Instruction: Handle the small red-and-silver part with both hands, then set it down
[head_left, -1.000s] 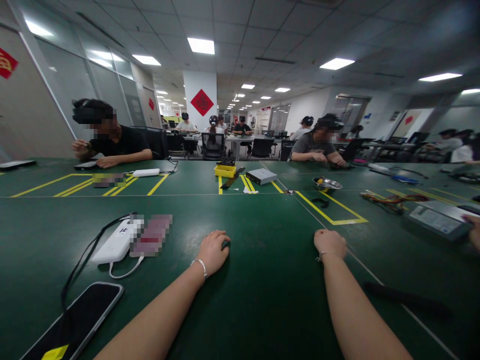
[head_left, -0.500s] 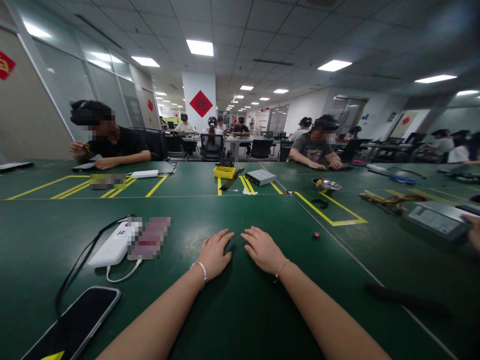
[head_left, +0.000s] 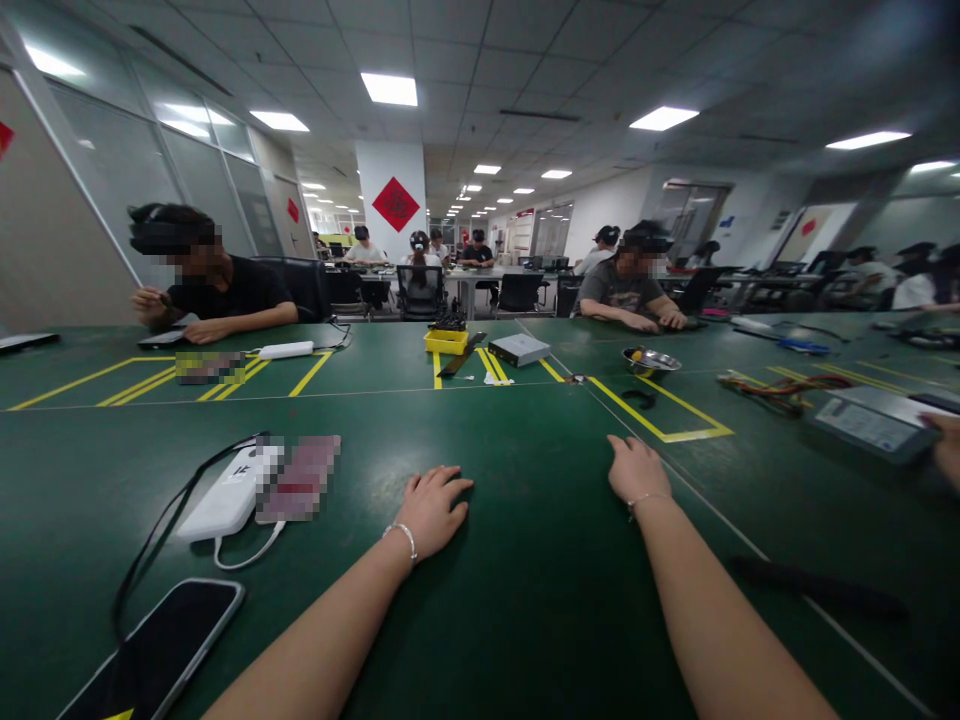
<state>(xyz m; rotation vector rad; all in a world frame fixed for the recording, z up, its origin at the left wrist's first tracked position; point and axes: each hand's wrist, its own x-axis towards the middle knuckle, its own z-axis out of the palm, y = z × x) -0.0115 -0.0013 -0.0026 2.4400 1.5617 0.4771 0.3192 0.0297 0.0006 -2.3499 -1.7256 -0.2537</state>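
Observation:
My left hand [head_left: 433, 512] rests on the green table [head_left: 517, 570], its fingers spread and holding nothing. Farther right, my right hand [head_left: 636, 472] is at the tabletop beside the pale seam line, with its fingers curled in and mostly hidden from me. The small dark red piece seen there before is out of sight, covered by this hand; I cannot make out what the fingers hold, if anything. Left of my left hand lie a white power bank [head_left: 234, 495] and a phone [head_left: 301, 480], its screen blurred, joined by a short white cable [head_left: 251, 560].
Another phone [head_left: 161, 645] lies near left, a black strap [head_left: 821, 588] near right. Farther off are a yellow tray [head_left: 447, 343], a grey metal box [head_left: 519, 350] and a metal bowl [head_left: 651, 361]. Another person's hand [head_left: 946, 448] touches a power supply [head_left: 870, 425]. Two people sit opposite.
My right hand has moved away from my left hand to the right, over the spot of the small red piece, and its fingers have drawn in. My left hand has stayed almost still.

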